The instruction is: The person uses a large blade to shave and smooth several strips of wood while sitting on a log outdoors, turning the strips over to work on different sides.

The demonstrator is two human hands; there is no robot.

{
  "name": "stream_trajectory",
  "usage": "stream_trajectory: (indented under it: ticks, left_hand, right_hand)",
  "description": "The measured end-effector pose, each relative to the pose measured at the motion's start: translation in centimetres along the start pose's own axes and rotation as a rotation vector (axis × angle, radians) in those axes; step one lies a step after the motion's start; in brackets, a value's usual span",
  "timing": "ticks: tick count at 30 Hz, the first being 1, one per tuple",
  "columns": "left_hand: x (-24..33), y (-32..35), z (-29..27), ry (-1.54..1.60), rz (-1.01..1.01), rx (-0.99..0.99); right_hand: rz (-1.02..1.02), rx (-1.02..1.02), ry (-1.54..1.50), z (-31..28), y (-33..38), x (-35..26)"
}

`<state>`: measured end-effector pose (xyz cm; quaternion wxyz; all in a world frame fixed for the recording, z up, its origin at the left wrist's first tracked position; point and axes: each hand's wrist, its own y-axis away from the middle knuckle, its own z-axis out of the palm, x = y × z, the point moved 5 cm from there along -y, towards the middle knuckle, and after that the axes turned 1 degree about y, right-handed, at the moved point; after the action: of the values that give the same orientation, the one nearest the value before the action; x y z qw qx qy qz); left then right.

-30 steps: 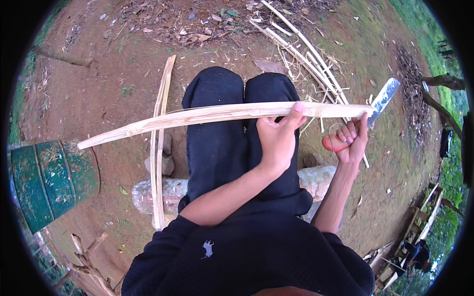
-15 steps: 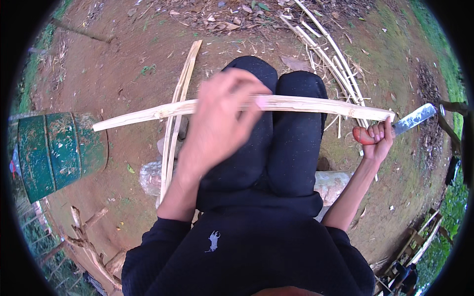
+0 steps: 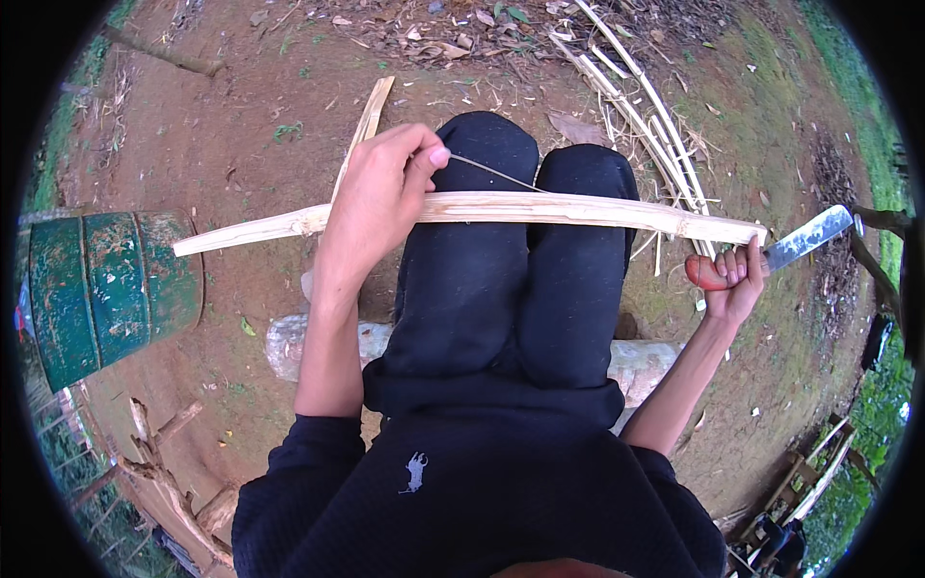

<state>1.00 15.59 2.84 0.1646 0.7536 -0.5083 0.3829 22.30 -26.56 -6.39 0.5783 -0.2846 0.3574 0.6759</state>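
Note:
A long pale split-wood strip lies crosswise over my knees, its left end past my left leg. Above it, my left hand is closed in a pinch on a thin sliver that slants down to the strip's upper edge near the middle. My left wrist hides part of the strip. At the strip's right end, my right hand grips a machete by its reddish-orange handle, the blade pointing to the upper right. A finger of that hand reaches up against the strip's end.
Behind my left hand, another pale wood strip slants upward. Several split strips lie on the ground at the far right. A log is beneath me. A green metal drum stands left, with branches below it.
My left hand has moved left and a little up from over the strip, and the thin sliver now stretches from its fingertips. My right hand still holds the machete in nearly the same place.

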Motion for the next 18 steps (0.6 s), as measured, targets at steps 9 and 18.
stream_trajectory:
  ticks: [9,18]
  left_hand:
    - [3.6,-3.3,1.4,0.130,0.107,0.125]
    - [13.0,-7.2,14.4,0.272,0.575,0.028]
  right_hand:
    - [0.026,0.024,-0.006,-0.2,0.0,0.7]
    - [-0.012,0.036,0.033,0.9,0.6,1.0]
